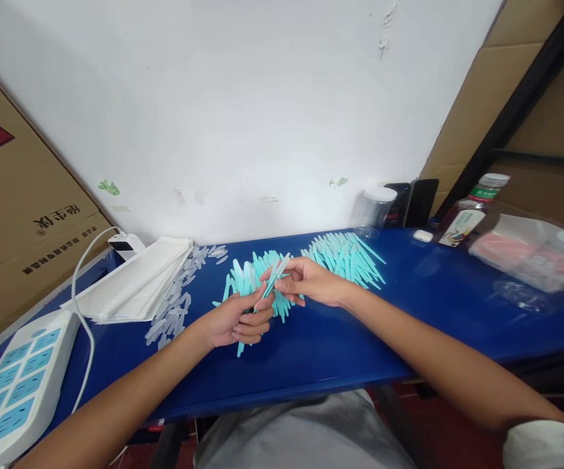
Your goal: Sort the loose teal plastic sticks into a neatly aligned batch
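Both hands meet over the middle of the blue table. My left hand [245,320] is closed around a few slim teal sticks [269,284] with pale upper ends, which lean up and to the right. The fingers of my right hand [306,281] pinch the same sticks near their pale ends. Behind and beneath the hands lies a heap of similar teal sticks [282,305]. Another pile of teal sticks [348,257] is fanned out to the right. Small translucent pieces, like caps [170,311], are scattered left of my left hand. The sticks' exact kind is unclear.
White bags [135,283] and a white power strip [23,374] with a cable are at left. A clear jar [374,212], phones [419,203], a dark bottle [472,212] and a plastic box [523,251] stand at right. A wall borders the table's back.
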Available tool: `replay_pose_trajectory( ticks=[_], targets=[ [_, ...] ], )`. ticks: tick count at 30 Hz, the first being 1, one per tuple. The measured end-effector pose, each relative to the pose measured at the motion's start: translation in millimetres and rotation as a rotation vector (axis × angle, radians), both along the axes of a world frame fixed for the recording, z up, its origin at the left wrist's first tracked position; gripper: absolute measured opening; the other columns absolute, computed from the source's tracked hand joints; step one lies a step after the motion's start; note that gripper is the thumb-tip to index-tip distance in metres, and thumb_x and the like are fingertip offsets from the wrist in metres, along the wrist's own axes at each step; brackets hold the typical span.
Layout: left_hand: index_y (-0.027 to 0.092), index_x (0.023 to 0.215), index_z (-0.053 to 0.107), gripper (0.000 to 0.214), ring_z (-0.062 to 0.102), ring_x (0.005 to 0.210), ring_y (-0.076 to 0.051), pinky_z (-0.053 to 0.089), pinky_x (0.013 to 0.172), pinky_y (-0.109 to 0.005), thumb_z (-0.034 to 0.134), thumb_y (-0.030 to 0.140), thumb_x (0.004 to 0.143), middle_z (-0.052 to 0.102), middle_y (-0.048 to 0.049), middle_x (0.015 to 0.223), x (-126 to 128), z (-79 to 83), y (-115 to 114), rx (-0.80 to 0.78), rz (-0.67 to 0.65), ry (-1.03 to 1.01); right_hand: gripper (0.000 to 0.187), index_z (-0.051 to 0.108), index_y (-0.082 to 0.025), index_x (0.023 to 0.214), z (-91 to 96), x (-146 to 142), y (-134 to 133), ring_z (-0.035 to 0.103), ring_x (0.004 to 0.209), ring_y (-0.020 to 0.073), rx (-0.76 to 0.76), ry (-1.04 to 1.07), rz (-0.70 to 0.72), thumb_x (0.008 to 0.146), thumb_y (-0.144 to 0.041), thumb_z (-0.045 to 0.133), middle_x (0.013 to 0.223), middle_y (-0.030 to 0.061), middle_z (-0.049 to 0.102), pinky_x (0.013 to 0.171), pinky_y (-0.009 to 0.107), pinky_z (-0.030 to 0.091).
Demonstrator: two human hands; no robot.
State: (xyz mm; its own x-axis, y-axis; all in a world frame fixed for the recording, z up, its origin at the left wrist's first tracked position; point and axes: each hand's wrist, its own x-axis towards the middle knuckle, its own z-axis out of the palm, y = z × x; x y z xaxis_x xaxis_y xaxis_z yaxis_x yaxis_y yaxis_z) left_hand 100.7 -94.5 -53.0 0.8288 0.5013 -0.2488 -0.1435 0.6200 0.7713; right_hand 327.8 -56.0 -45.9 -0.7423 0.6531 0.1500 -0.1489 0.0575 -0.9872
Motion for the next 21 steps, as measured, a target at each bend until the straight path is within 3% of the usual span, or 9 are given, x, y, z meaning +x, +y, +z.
replay_pose_trajectory(
  ticks=[3, 7, 9, 13, 21],
  targets=[
    [0.021, 0.077, 0.044, 0.04, 0.007, 0.042, -0.007, 0.011, 0.036, -0.017, 0.054, 0.051, 0.101, 0.025, 0.0089, 0.054, 1, -2.5, -1, -0.018, -0.04, 0.007, 0.049, 0.074, -0.014, 0.118, -6.2, -6, -2, 0.052, 0.053, 0.0096, -0.01, 0.007, -0.032, 0.081, -0.045, 0.083, 0.061, -0.0029, 0.06, 0.042, 0.019, 0.042],
    [0.02, 0.084, 0.052, 0.041, 0.007, 0.043, -0.007, 0.011, 0.037, -0.016, 0.053, 0.058, 0.1, 0.024, 0.0094, 0.053, 4, -0.4, -2, 0.015, -0.012, 0.063, 0.047, 0.075, -0.015, 0.111, -9.2, -11, -7, 0.06, 0.055, 0.0112, -0.006, 0.035, -0.145, 0.079, -0.047, 0.084, 0.07, 0.0027, 0.071, 0.043, 0.018, 0.041],
    [0.019, 0.075, 0.049, 0.05, 0.007, 0.043, -0.006, 0.011, 0.038, -0.017, 0.052, 0.062, 0.099, 0.023, 0.0088, 0.053, 4, 0.4, -2, 0.026, 0.001, 0.094, 0.046, 0.075, -0.014, 0.107, -9.0, -12, -7, 0.065, 0.059, 0.014, -0.002, 0.034, -0.173, 0.078, -0.048, 0.085, 0.072, 0.0056, 0.074, 0.043, 0.019, 0.041],
    [0.019, 0.059, 0.037, 0.064, 0.008, 0.042, -0.005, 0.008, 0.037, -0.02, 0.046, 0.071, 0.096, 0.021, 0.0078, 0.052, 3, -2.3, 1, 0.05, -0.018, 0.116, 0.044, 0.073, -0.014, 0.097, -7.7, -14, -8, 0.063, 0.054, 0.0128, 0.001, 0.049, -0.208, 0.075, -0.05, 0.086, 0.068, 0.0046, 0.074, 0.042, 0.019, 0.043],
    [0.021, 0.056, 0.033, 0.071, 0.008, 0.041, -0.005, 0.006, 0.039, -0.023, 0.03, 0.081, 0.092, 0.02, 0.0072, 0.049, 4, -4.3, 2, 0.094, -0.058, 0.138, 0.044, 0.069, -0.015, 0.086, -3.9, -16, -10, 0.062, 0.051, 0.0124, -0.002, 0.05, -0.243, 0.071, -0.053, 0.087, 0.067, 0.0021, 0.072, 0.038, 0.02, 0.045]
  ],
)
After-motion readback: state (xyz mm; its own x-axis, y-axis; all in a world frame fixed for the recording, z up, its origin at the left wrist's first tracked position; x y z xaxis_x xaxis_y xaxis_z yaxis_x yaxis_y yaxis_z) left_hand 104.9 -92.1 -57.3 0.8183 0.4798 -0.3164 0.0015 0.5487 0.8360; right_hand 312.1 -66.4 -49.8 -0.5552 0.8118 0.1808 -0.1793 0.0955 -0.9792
